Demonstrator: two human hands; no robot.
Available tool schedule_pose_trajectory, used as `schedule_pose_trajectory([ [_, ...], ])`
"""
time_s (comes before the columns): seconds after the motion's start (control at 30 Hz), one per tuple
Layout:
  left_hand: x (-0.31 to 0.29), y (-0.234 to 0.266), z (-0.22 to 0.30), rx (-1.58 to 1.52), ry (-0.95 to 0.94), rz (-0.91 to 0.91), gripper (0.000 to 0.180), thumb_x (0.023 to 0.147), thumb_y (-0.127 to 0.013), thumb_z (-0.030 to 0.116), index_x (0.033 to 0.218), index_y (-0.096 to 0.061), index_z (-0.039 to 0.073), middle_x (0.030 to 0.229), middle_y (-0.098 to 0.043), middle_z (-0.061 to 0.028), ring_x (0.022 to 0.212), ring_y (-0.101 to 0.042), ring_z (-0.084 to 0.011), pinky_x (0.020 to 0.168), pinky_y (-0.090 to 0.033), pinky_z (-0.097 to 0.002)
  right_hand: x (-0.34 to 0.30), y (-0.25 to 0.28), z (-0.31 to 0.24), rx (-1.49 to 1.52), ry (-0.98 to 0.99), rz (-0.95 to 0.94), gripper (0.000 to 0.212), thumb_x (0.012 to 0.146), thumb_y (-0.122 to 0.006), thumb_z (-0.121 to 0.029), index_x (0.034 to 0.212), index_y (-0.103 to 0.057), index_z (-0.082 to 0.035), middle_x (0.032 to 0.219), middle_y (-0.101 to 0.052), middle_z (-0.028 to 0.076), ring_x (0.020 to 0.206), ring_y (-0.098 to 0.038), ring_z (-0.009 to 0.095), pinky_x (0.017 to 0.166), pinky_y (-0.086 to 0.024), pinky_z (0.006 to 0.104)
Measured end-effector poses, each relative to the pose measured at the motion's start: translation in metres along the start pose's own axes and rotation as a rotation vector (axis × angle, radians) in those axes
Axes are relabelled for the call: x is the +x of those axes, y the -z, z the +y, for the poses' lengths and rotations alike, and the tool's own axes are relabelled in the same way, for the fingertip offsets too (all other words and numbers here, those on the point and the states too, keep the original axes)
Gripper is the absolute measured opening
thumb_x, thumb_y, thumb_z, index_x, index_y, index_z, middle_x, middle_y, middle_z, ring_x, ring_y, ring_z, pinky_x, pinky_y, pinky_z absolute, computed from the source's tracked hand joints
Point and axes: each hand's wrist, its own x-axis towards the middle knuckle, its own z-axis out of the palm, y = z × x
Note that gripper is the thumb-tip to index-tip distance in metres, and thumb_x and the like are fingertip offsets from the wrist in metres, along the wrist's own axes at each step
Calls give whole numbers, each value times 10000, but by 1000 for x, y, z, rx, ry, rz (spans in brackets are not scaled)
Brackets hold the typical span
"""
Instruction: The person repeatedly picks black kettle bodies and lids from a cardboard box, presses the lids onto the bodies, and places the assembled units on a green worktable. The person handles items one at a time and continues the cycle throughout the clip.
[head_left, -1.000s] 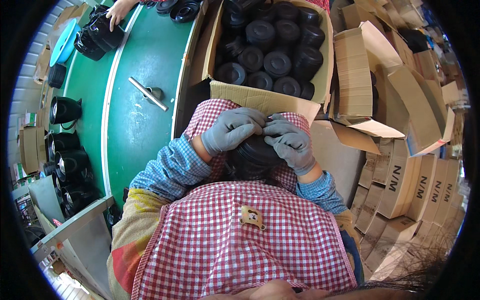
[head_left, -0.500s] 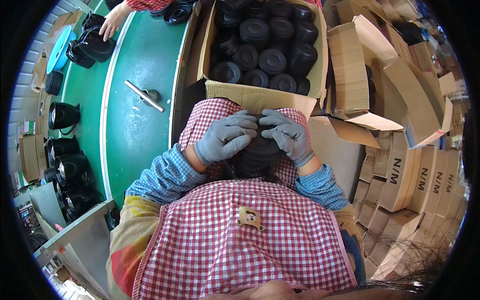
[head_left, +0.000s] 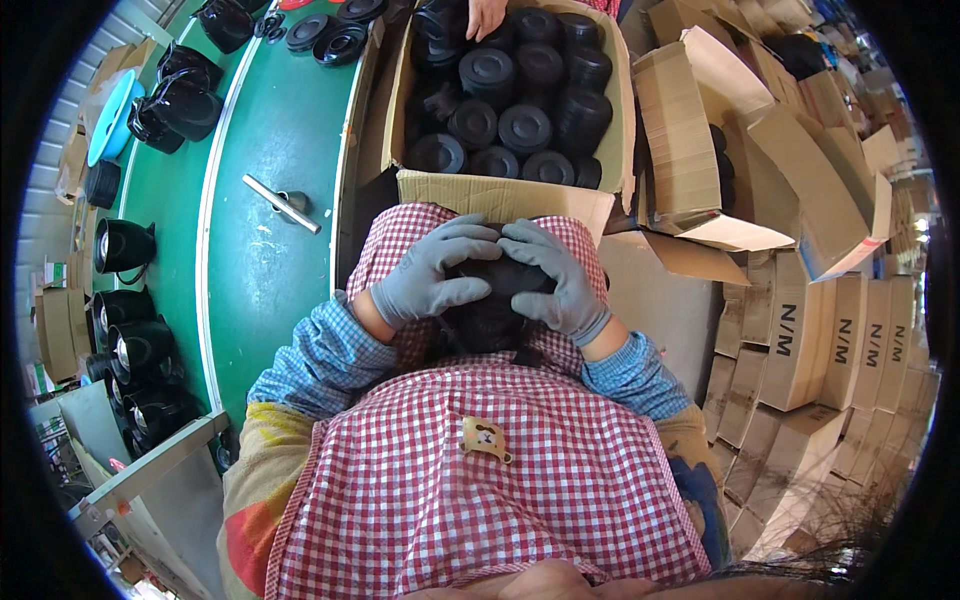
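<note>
Gloved left hand [head_left: 432, 275] and right hand [head_left: 556, 275] clasp one black part [head_left: 492, 305] over her lap, fingers curled around it, seemingly mid-fitting; steady grip matters next.

An open brown carton [head_left: 505, 195] stands ahead, with flat brown cartons [head_left: 810, 330] stacked at right.

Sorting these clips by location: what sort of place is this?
Most likely a factory packing line: a green conveyor belt carries black pots, an open carton holds black round lids, and flat cardboard boxes are stacked alongside.
</note>
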Motion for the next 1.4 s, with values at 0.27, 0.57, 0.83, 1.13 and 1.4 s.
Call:
schedule_pose_trajectory([
  [0.27, 15, -4, 9, -115, 30, 81, 301, 977, -636, 243, 1098, -710, -23, 1176, -677, -193, 1126, -640, -348, 1006, -497, -437, 3, -6, 8, 340, -114, 135, 518, 776, -833, -351, 1128, -729, 15, 1300, -653, 162, 1359, -497, 318, 1174, -333, 440],
  [0.57, 14, -5, -8, 81, -229, 101, 228, 948, -638, 189, 1042, -731, 4, 1123, -705, -176, 1098, -658, -341, 976, -527, -440, 0, -2, 15, 171, 30, 78, 605, 746, -841, -456, 1154, -742, -20, 1343, -637, 176, 1426, -425, 381, 1201, -281, 493],
  [0.83, 4, -7, -2, 86, -168, 65, 248, 981, -588, 197, 1059, -725, 4, 1154, -696, -182, 1147, -638, -369, 1045, -477, -476, 0, -2, 14, 108, 26, 12, 633, 774, -818, -474, 1191, -719, -9, 1351, -627, 185, 1413, -433, 399, 1191, -297, 505],
  [1.13, 10, 7, 28, 541, -62, 50, 780, 999, -461, 564, 1541, -357, 14, 1582, -345, -248, 1492, -261, -456, 1218, -155, -568, 12, 2, -2, -176, 56, 121, 577, 1019, -492, -447, 1408, -544, -24, 1416, -530, 245, 1363, -442, 446, 1172, -315, 501],
  [1.4, 5, 4, 30, 655, 24, 5, 1005, 894, -471, 756, 1564, -306, 25, 1600, -295, -280, 1499, -218, -488, 1214, -95, -602, 4, 1, -11, -114, 202, 4, 636, 1046, -377, -472, 1402, -528, 33, 1449, -510, 235, 1375, -450, 422, 1167, -309, 521],
])
